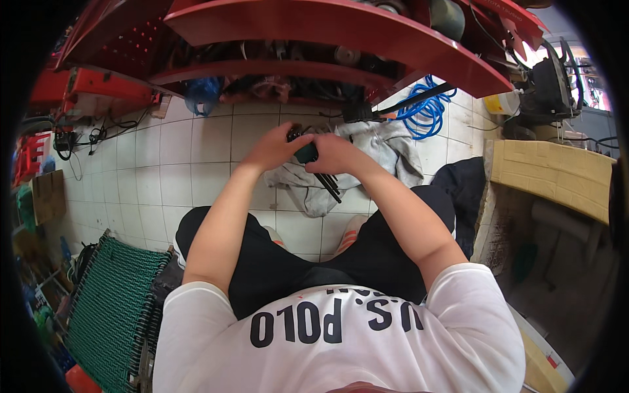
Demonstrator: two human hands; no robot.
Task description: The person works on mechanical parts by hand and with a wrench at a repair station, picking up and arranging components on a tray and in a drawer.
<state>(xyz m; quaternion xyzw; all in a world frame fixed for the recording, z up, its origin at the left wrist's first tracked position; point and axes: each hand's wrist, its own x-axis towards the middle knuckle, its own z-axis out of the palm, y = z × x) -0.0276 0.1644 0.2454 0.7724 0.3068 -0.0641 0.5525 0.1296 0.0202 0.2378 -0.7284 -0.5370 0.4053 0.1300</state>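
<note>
black rods point(329, 187), grey cloth point(397, 149)

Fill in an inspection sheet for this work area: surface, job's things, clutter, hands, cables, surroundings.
Surface: white square-tiled floor, a crumpled grey cloth spread on it.
Job's things: small dark object with a greenish tint, mostly hidden by the hands; thin black rods show beside it over the cloth, attachment unclear.
Clutter: coiled blue hose on the tiles; crumpled blue plastic bag at the rack.
Hands: left hand and right hand both grip the dark object.
Cables: tangled black cables at far left.
Surroundings: red metal rack ahead; tan cardboard sheet at right; green woven panel at left.
</note>
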